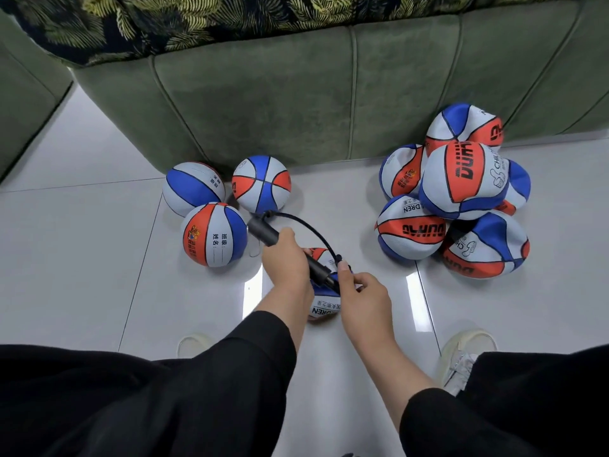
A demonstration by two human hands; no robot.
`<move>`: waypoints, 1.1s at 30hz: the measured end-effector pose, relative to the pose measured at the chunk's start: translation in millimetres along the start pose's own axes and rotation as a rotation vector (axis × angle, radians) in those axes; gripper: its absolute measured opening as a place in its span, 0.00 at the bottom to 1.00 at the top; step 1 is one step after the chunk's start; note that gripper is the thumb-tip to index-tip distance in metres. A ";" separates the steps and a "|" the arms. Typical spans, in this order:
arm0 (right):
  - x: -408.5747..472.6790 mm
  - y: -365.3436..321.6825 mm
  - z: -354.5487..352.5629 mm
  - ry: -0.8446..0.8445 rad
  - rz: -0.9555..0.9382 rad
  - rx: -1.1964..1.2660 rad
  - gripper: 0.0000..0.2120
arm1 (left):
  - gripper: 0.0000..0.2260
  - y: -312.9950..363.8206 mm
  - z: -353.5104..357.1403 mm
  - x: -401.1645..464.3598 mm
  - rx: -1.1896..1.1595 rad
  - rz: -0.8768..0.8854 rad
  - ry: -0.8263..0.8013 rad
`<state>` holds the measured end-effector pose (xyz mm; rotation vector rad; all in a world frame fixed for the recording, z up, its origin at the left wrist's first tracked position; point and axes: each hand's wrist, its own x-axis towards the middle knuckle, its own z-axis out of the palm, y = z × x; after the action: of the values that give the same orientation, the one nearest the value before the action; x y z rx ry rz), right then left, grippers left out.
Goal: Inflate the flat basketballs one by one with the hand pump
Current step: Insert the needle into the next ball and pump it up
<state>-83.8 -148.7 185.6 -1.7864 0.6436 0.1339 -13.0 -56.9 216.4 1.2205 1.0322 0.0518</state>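
A black hand pump [263,229] lies slanted above a red, white and blue basketball [323,308] on the floor between my feet. My left hand [286,265] grips the pump's barrel. My right hand [357,291] grips the pump's handle end near the ball. A black hose [309,225] arcs from the pump's far end down to the ball, which my hands mostly hide. Three round basketballs [214,234] sit at the left by the sofa. A heap of several dented, flat basketballs [464,183] lies at the right.
A green sofa [296,103] with a leaf-patterned cushion [184,18] stands right behind the balls. The floor is glossy white tile [82,258]. My light shoes [468,354] and black trouser legs fill the bottom of the view.
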 end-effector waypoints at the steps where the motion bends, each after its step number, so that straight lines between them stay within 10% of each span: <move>1: -0.5 -0.6 0.8 0.001 0.007 -0.003 0.20 | 0.05 -5.5 0.7 -4.4 0.007 -0.007 -0.007; 33: 4.8 0.1 -1.9 0.002 -0.011 0.029 0.18 | 0.04 -1.7 6.8 -4.2 0.010 0.003 -0.068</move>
<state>-80.3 -152.1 184.2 -1.7619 0.6343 0.1143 -11.6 -64.8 217.4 1.2251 0.9729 0.0075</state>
